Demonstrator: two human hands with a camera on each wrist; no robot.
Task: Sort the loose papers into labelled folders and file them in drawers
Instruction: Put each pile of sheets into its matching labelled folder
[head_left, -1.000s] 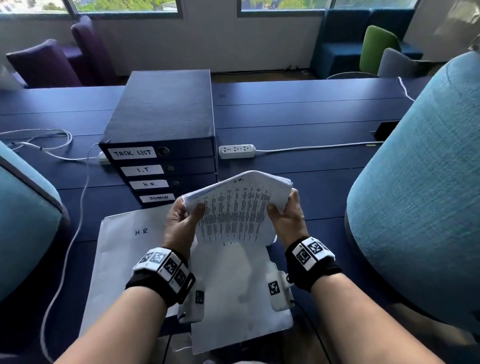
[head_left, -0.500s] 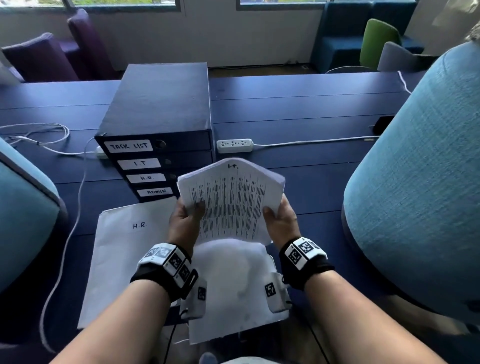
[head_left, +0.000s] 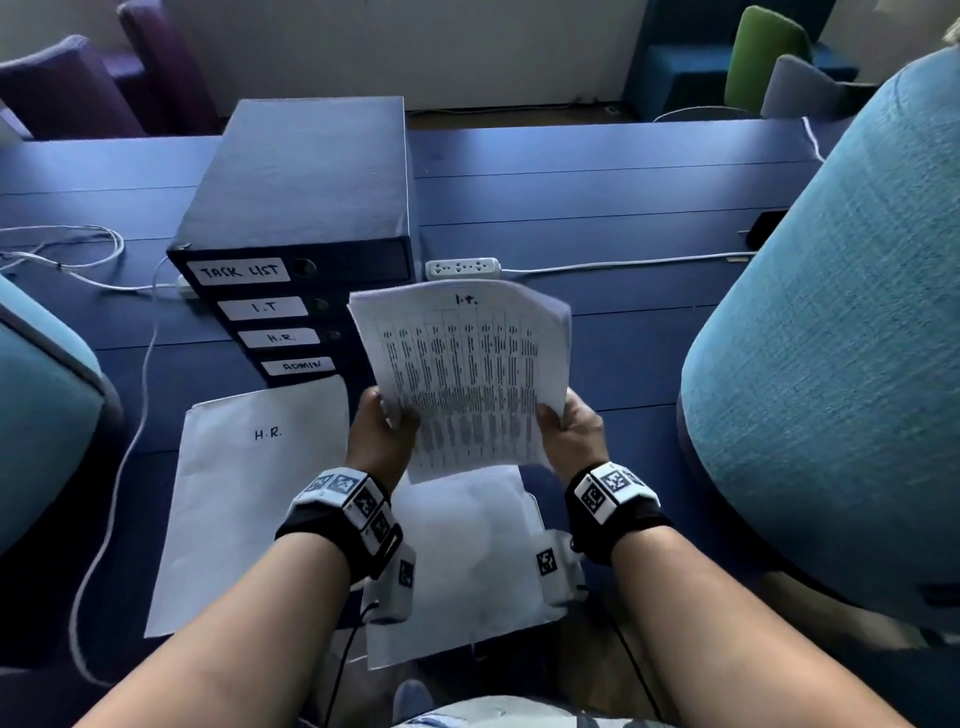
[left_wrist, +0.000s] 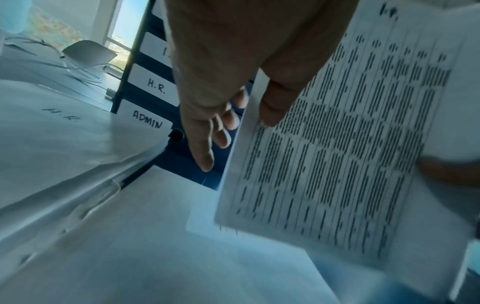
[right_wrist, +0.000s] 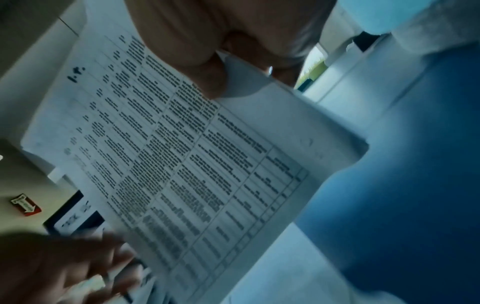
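A sheaf of printed papers (head_left: 462, 374) headed "I.T." stands tilted up above the desk. My left hand (head_left: 382, 436) pinches its left edge, thumb on the printed face (left_wrist: 270, 107) and fingers behind. My right hand (head_left: 569, 434) pinches its right edge (right_wrist: 213, 82). Under the hands lies a white folder (head_left: 467, 561). Another white folder marked "H.R." (head_left: 249, 499) lies to its left. A dark blue drawer unit (head_left: 296, 249) stands behind, with drawers labelled TASK LIST, I.T, H.R. and ADMIN, all closed.
A white power strip (head_left: 462, 267) with its cable lies right of the drawer unit. White cables (head_left: 124, 415) trail along the left of the blue desk (head_left: 597, 171). Teal chair backs rise at the left (head_left: 36, 415) and right (head_left: 831, 338).
The papers, bent over at the top a second ago, now stand straighter and face me. Both hands keep their hold on the edges.
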